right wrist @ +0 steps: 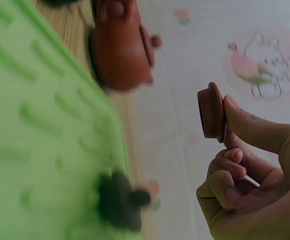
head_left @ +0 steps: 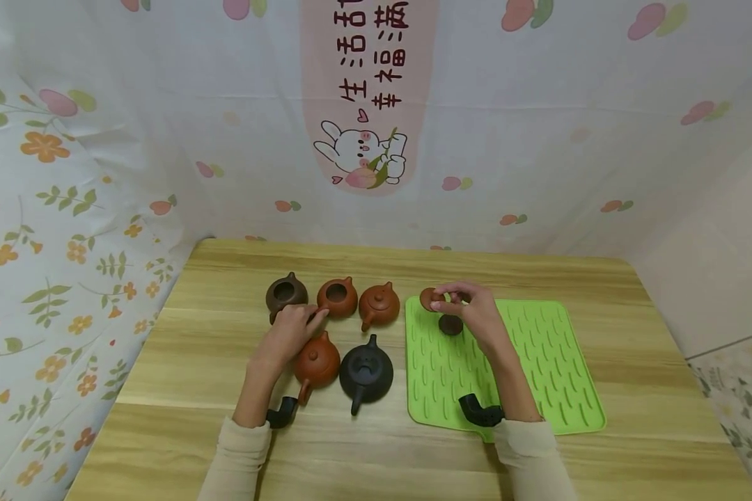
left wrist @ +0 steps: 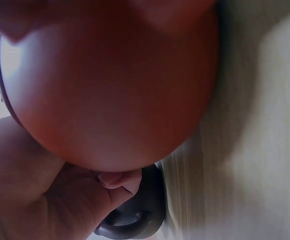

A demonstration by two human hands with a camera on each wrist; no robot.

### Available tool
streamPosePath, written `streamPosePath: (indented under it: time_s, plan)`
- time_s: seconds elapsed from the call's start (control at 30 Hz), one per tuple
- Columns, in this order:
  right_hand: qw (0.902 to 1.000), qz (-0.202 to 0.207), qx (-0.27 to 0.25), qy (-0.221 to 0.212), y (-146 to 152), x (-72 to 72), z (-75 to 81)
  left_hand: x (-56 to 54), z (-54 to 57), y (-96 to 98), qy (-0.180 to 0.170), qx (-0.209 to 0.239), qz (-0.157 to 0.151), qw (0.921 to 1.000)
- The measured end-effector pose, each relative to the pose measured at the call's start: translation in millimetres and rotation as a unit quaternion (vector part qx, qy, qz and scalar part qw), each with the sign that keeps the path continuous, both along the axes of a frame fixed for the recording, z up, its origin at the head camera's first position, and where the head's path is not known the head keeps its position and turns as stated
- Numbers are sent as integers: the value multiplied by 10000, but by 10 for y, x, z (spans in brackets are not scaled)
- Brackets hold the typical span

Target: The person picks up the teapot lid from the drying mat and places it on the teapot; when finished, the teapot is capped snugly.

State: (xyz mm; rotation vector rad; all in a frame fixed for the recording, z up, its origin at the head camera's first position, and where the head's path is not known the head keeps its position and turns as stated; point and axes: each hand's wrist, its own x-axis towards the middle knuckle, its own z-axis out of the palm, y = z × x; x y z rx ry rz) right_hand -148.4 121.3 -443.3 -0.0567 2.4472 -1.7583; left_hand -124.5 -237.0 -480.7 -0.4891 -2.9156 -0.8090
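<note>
Okay, I see the right hand (head_left: 476, 316) pinching the red lid (head_left: 429, 300), held up over the mat (head_left: 435, 383), near the dark lid (head_left: 450, 325) lying there. The left hand (head_left: 288, 334) has its fingers narrow on the open red pot (head_left: 345, 305) at its handle; open dark pot (head_left: 299, 296) just beside. Two lidded red pots (head_left: 379, 306) and the black pot (head_left: 366, 379) stand nearby on the bench (head_left: 363, 459).
</note>
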Motion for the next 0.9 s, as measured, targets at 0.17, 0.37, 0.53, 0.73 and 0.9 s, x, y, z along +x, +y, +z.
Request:
streamPosePath:
  time_s: [0.17,0.37,0.53,0.73,0.9]
  plan:
    - [9996,266,9,62,-293,-75,8,22,0,-21,-61,-79,73,9999]
    - [9993,354,-56,59,-494,-109,31,28,7,-39,117,59,-71,9999]
    - [9990,428,-140,43,-635,-150,17,2,-44,-62,378,70,-214,9990]
    - [9987,471,-187,-3,-763,-190,1,10,12,-38,198,111,-139,9996]
    - [9987,434,-244,93,-874,-197,12,-29,-111,-64,302,48,-147,9994]
